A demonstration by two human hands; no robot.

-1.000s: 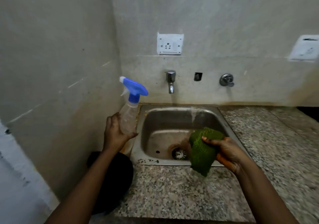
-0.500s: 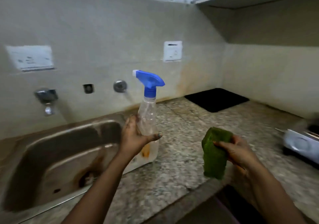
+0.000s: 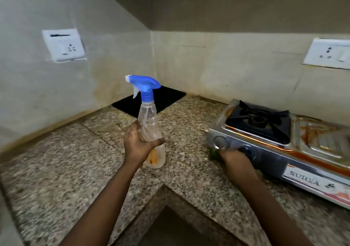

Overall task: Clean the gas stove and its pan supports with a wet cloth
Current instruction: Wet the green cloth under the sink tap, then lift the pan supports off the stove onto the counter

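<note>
A steel gas stove (image 3: 295, 156) with orange stains stands on the granite counter at the right. A black pan support (image 3: 259, 120) sits over its left burner. My right hand (image 3: 234, 162) holds the green cloth (image 3: 214, 153) against the stove's front left corner, near its knobs; only a sliver of cloth shows under my fingers. My left hand (image 3: 138, 143) grips a clear spray bottle (image 3: 149, 124) with a blue trigger head, upright above the counter to the left of the stove.
A black mat (image 3: 161, 99) lies in the far corner of the speckled granite counter (image 3: 79, 160). The counter is L-shaped, with its inner corner just in front of me. White wall sockets (image 3: 63, 44) hang on both walls.
My view has swung right from the sink to the stove corner. Both hands travelled along. The cloth went from mid-air down to the stove's front; the bottle stayed in my left hand.
</note>
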